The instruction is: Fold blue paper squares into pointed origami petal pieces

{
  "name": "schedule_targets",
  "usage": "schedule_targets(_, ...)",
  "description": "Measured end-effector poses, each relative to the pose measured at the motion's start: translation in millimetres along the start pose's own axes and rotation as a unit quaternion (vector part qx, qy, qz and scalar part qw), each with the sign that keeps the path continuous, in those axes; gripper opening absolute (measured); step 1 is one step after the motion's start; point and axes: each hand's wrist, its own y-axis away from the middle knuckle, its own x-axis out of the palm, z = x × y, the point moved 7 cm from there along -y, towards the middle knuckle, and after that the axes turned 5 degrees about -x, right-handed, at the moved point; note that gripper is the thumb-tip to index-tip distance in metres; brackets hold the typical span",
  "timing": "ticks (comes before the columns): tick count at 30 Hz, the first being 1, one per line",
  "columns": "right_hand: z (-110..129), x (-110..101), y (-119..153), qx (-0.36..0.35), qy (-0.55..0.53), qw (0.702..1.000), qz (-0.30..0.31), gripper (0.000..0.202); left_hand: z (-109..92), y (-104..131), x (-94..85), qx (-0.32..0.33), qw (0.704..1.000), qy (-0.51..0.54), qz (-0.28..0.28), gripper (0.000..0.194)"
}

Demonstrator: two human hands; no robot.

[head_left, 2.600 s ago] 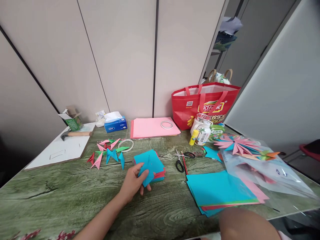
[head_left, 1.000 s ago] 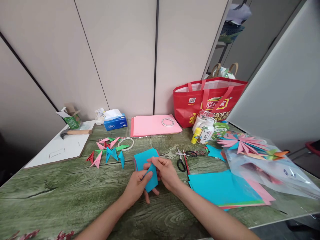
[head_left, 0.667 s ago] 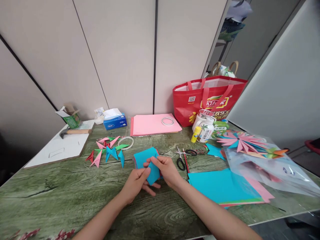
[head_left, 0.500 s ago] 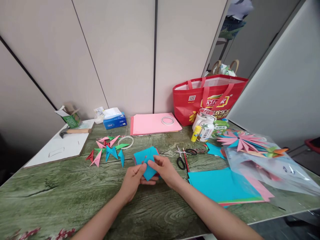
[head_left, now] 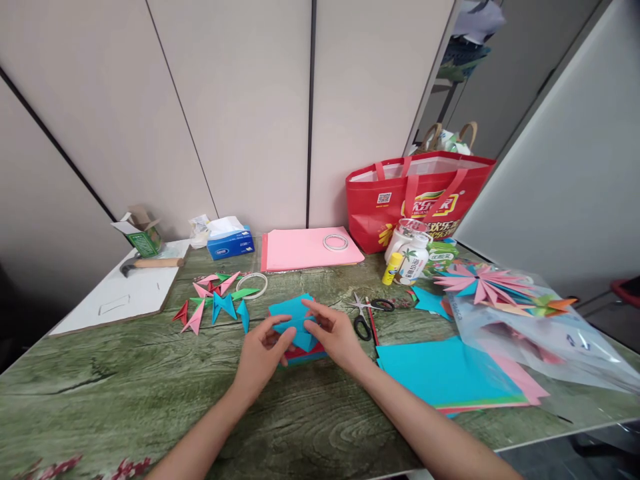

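A piece of folded blue paper (head_left: 304, 341) is between my two hands at the middle of the table. My left hand (head_left: 263, 350) curls round its left side, with thumb and forefinger at the paper's edge. From the other side my right hand (head_left: 336, 335) grips it, the thumb on the upper face. Beneath lies a stack of small paper squares (head_left: 295, 307), blue on top with red edges showing. Left of it are several folded paper pieces (head_left: 223, 305) in blue, pink, red and green, by a roll of tape (head_left: 256, 285). Open scissors (head_left: 363, 313) lie to the right.
Large blue sheets (head_left: 445, 370) lie at front right beside a plastic bag (head_left: 555, 347) with paper flowers. A glue stick (head_left: 393, 268), a white bottle (head_left: 413, 261) and a red bag (head_left: 380, 217) stand behind. Pink sheets (head_left: 300, 250), a tissue box (head_left: 231, 245) and a hammer (head_left: 155, 263) are farther back.
The blue paper has tilted and folded over, and its lower point has moved slightly right and up. My left fingers have come from underneath to its left edge.
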Motion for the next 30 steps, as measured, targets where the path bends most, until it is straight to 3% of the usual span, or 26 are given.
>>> schedule_targets(5, 1.7, -0.3, 1.8, 0.020, -0.026, 0.999, -0.013, 0.035, 9.7, -4.3, -6.5, -0.025, 0.996, 0.082, -0.024, 0.020)
schedule_targets(9, 0.0, 7.0, 3.1, 0.032, -0.090, 0.995, 0.013, 0.045, 14.3, -4.6, -7.7, -0.033, 0.986, 0.158, -0.043, 0.021)
schedule_targets(15, -0.1, 6.0, 2.5, 0.019, -0.099, 0.995, 0.017, 0.029, 4.4, -2.9, -9.4, 0.000, 0.997, 0.055, -0.055, 0.024)
schedule_targets(18, 4.9, 8.6, 3.9, -0.004, -0.033, 0.998, 0.046, 0.020, 0.0, -4.0, -14.7, 0.037, 0.996, -0.016, -0.079, 0.022)
schedule_targets(21, 8.1, 10.5, 6.0, -0.020, 0.046, 0.997, 0.064, 0.027, 0.7, -5.5, -17.5, 0.053, 0.993, -0.060, -0.087, 0.020)
schedule_targets(30, 1.3, 12.5, 7.8, 0.004, -0.005, 0.999, 0.044, 0.033, 4.9, -1.7, -11.9, 0.013, 0.998, 0.010, -0.061, 0.022)
